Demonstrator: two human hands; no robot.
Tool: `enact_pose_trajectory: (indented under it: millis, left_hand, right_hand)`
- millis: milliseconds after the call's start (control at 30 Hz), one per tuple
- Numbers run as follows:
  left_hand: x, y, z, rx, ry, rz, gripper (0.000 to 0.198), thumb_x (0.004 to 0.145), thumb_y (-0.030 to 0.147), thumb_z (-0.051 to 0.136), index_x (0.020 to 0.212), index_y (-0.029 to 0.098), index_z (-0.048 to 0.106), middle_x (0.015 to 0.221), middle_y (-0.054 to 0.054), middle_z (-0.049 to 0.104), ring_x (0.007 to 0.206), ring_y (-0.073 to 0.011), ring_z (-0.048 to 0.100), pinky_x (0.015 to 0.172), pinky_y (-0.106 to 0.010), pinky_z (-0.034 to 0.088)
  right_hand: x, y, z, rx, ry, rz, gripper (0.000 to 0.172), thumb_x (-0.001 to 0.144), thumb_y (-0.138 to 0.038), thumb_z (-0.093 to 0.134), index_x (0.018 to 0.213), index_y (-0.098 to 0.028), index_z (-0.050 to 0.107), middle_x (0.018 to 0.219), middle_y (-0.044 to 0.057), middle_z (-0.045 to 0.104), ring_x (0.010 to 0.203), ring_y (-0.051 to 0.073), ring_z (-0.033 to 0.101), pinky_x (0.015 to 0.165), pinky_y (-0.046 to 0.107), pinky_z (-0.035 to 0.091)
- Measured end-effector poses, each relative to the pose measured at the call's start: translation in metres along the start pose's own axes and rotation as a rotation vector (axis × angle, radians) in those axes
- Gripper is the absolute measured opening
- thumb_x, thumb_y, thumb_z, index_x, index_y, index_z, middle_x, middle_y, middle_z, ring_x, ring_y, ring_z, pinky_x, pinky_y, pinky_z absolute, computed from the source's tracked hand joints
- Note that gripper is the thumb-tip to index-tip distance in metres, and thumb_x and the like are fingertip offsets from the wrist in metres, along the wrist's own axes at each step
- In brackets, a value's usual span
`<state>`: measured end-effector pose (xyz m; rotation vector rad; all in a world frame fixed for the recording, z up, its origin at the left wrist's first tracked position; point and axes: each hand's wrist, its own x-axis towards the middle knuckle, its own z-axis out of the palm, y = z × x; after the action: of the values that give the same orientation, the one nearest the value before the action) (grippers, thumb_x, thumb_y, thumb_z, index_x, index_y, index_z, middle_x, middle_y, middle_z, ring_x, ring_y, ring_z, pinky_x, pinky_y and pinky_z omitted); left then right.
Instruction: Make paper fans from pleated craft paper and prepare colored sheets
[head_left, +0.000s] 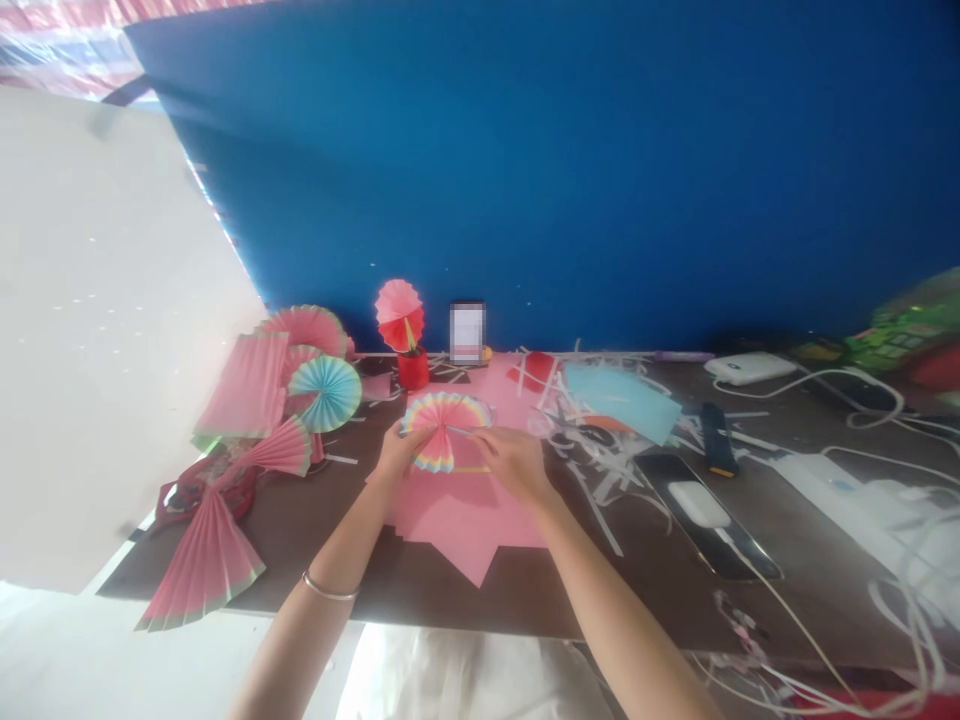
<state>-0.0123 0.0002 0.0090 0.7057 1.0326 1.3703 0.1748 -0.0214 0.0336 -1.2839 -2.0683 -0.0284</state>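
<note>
A pleated paper fan (448, 410), pink at the centre with a rainbow-coloured rim, is spread over a stack of pink paper (457, 510) on the table. My left hand (403, 450) grips its left side, thumb on the folds. From the right, my right hand (516, 462) pinches a thin grey stick-like thing (460, 431) whose tip reaches the fan's middle. Whether that tip touches the folds I cannot tell, and its kind is too small to make out. The lower right of the fan is open, showing paper beneath.
Pink folded fans (206, 560) and a blue round fan (326, 393) lie left. A red pot (412, 370) holds a paper rosette. Paper strips (607, 465), light blue paper (626, 400), a phone (709, 515) with a white case on it, and cables (919, 580) spread right.
</note>
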Motion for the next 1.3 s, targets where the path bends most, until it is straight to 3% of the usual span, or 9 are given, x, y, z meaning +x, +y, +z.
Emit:
enact_pose_trajectory:
  millis: [200,433,667,767,933,1000,1300]
  left_hand:
    - [0.0,0.001,0.001,0.031,-0.012,0.049,0.046,0.047,0.026,0.082,0.086,0.011,0.062,0.077,-0.008,0.069,0.07,-0.0211,0.066,0.072,-0.035,0.051]
    - [0.001,-0.002,0.0,0.046,-0.014,0.08,0.044,0.049,0.028,0.081,0.085,0.011,0.062,0.077,-0.008,0.069,0.071,-0.0215,0.065,0.072,-0.036,0.051]
    - [0.002,-0.005,0.0,0.068,0.01,0.076,0.044,0.048,0.029,0.081,0.084,0.012,0.062,0.076,-0.008,0.068,0.07,-0.0214,0.065,0.072,-0.037,0.051]
    - [0.0,-0.003,0.0,0.094,0.014,0.074,0.044,0.048,0.029,0.081,0.085,0.012,0.062,0.077,-0.009,0.068,0.071,-0.0212,0.065,0.072,-0.036,0.051]
    - [0.0,-0.003,-0.001,0.128,0.007,0.085,0.046,0.049,0.03,0.081,0.087,0.012,0.062,0.081,-0.01,0.069,0.072,-0.021,0.065,0.07,-0.035,0.052]
    - [0.001,-0.003,-0.002,0.135,0.001,0.091,0.046,0.049,0.03,0.081,0.088,0.012,0.063,0.081,-0.01,0.069,0.071,-0.0209,0.065,0.069,-0.035,0.052]
    - [0.006,-0.004,-0.007,0.19,0.012,0.093,0.049,0.047,0.03,0.082,0.089,0.014,0.064,0.079,-0.009,0.069,0.069,-0.0211,0.065,0.068,-0.035,0.053]
  right_hand:
    - [-0.001,0.005,0.005,-0.028,0.038,0.023,0.029,0.088,-0.034,0.044,0.078,-0.023,0.069,0.07,0.001,0.069,0.065,0.013,0.062,0.06,0.024,0.039]
    - [-0.004,0.008,0.008,-0.214,0.197,0.072,0.032,0.085,-0.045,0.045,0.081,-0.02,0.063,0.064,0.005,0.066,0.061,0.018,0.059,0.061,0.028,0.036]
    - [-0.003,0.009,0.007,-0.265,0.21,-0.013,0.031,0.087,-0.044,0.043,0.078,-0.019,0.06,0.065,0.007,0.063,0.065,0.018,0.057,0.064,0.03,0.034]
    - [-0.002,0.009,0.005,-0.307,0.212,-0.06,0.029,0.087,-0.041,0.044,0.08,-0.019,0.06,0.07,0.007,0.064,0.067,0.018,0.057,0.064,0.03,0.034]
    - [-0.003,0.01,0.006,-0.32,0.215,-0.085,0.026,0.088,-0.036,0.043,0.101,-0.02,0.061,0.095,0.008,0.065,0.079,0.018,0.058,0.071,0.03,0.036]
    - [-0.003,0.01,0.006,-0.302,0.209,-0.078,0.026,0.089,-0.033,0.042,0.104,-0.024,0.061,0.096,0.007,0.064,0.079,0.017,0.058,0.072,0.03,0.036]
    - [-0.003,0.014,0.011,-0.231,0.238,-0.066,0.023,0.088,-0.032,0.046,0.082,-0.023,0.066,0.087,0.002,0.063,0.072,0.012,0.056,0.069,0.027,0.035]
